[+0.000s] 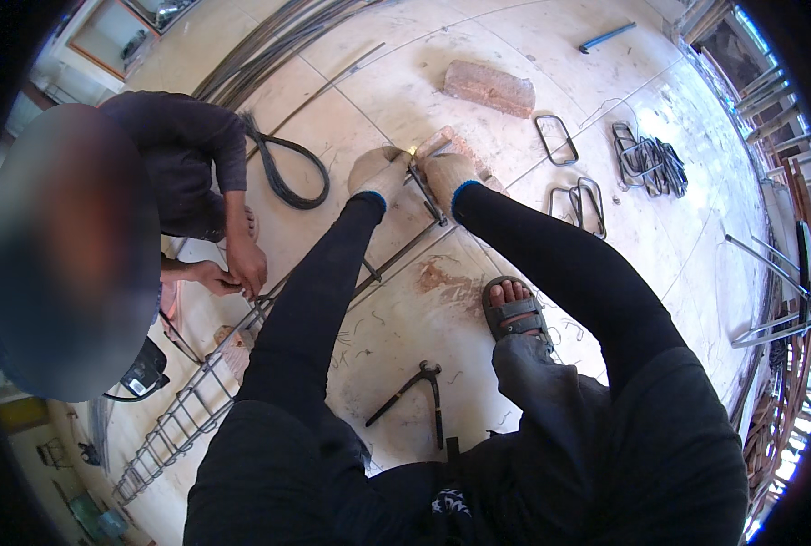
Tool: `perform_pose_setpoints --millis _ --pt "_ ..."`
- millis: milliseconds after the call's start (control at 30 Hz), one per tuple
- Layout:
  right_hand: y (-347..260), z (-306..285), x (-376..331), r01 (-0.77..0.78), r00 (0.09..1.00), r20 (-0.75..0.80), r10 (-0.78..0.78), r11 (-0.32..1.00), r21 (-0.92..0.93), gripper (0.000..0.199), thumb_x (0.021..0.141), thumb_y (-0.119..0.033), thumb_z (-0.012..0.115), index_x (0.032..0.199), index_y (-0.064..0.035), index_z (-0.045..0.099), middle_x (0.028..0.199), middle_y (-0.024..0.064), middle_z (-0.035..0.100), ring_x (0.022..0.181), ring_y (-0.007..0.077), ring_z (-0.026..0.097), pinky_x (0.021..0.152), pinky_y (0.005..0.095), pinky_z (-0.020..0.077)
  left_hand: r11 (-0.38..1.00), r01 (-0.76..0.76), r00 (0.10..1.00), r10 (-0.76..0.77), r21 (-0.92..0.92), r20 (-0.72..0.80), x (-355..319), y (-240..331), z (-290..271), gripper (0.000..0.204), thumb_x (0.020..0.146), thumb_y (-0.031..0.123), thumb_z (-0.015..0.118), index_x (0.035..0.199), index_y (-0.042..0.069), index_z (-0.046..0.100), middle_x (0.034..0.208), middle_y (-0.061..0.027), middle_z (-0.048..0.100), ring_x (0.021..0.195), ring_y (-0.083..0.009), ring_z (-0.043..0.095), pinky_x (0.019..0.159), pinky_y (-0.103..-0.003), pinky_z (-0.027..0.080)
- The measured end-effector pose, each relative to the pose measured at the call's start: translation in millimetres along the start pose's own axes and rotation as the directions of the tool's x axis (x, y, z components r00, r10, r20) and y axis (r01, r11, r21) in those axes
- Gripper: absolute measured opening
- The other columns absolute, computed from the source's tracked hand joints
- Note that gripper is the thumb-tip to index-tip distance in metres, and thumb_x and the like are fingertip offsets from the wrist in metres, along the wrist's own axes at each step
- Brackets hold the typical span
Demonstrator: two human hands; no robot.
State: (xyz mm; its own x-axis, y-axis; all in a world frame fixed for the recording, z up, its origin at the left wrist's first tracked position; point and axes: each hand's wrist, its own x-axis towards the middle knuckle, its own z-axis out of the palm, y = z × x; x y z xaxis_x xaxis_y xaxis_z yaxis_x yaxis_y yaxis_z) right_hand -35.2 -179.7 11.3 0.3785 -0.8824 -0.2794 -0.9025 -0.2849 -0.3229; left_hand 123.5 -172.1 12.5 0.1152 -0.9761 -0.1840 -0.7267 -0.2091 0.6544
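My left hand [376, 173] and my right hand [451, 179], both in pale knit gloves with blue cuffs, meet at the far end of a long steel rebar cage [191, 407]. Their fingers are closed around a joint there, and what they pinch is too small to make out. A short steel stirrup piece [427, 196] slants down between the two gloves. Just beyond my right hand lies a broken brick [463, 150]. Pincers [413, 397] with dark handles rest spread on the floor between my legs.
At the left a co-worker's hands [241, 270] work at the same cage. A loop of black tie wire [298, 171] lies beside them. Beyond are long rebars [260, 45] and a whole brick [489, 88]. Bent stirrups [651, 164] pile up at the right, near a blue-handled tool [607, 37].
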Motion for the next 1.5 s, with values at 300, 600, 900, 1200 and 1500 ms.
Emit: perform_pose_setpoints --millis 300,600,900,1200,1500 --pt "-39 12 -23 0.028 0.955 -0.213 0.207 0.651 0.759 0.03 0.099 -0.024 0.059 0.107 -0.002 0.078 0.096 0.0227 0.075 0.092 0.0388 0.073 0.085 0.0477 0.057 0.724 0.111 0.949 0.126 -0.681 0.289 6 -42 3 0.032 0.1 0.008 0.067 0.131 0.002 0.073 0.128 -0.0083 0.075 0.113 -0.0168 0.07 0.098 -0.031 0.055" --pt "-39 -23 -41 0.145 0.966 -0.251 -0.056 0.925 0.352 0.04 0.102 -0.034 0.05 0.112 -0.0076 0.078 0.106 0.0225 0.076 0.103 0.0433 0.073 0.094 0.052 0.0569 0.835 -0.219 0.975 0.197 -0.505 -0.097 -7 -50 30 0.028 0.098 0.002 0.065 0.121 0.007 0.079 0.111 -0.0037 0.08 0.102 -0.0126 0.073 0.088 -0.027 0.056" --pt "21 -19 17 0.183 0.944 -0.326 -0.044 0.893 0.411 0.038 0.09 -0.034 0.074 0.114 -0.0057 0.08 0.113 0.0203 0.078 0.103 0.0358 0.076 0.094 0.0432 0.0595 0.759 0.038 0.997 0.012 -0.65 0.073 5 -30 23 0.023 0.104 0.02 0.068 0.118 0.004 0.079 0.099 -0.0017 0.078 0.087 -0.0122 0.066 0.081 -0.029 0.053" --pt "35 -165 31 -0.007 0.854 0.246 -0.459 0.462 0.887 0.047 0.107 -0.022 0.064 0.15 -0.0035 0.057 0.123 0.01 0.075 0.099 0.0182 0.075 0.085 0.0354 0.0669 0.71 0.171 0.976 -0.027 -0.683 0.216 5 -38 22 0.035 0.107 0.026 0.065 0.128 -0.002 0.072 0.118 -0.0084 0.077 0.11 -0.0163 0.068 0.1 -0.029 0.051" --pt "8 -56 23 0.357 0.923 -0.198 -0.329 0.926 0.125 0.034 0.088 -0.017 0.073 0.121 -0.0172 0.081 0.116 0.0123 0.077 0.107 0.0305 0.073 0.096 0.0405 0.0571 0.817 0.047 0.968 0.104 -0.574 0.227 12 -59 16 0.038 0.111 0.027 0.057 0.134 -0.001 0.068 0.123 -0.0101 0.075 0.112 -0.0174 0.067 0.098 -0.031 0.052"
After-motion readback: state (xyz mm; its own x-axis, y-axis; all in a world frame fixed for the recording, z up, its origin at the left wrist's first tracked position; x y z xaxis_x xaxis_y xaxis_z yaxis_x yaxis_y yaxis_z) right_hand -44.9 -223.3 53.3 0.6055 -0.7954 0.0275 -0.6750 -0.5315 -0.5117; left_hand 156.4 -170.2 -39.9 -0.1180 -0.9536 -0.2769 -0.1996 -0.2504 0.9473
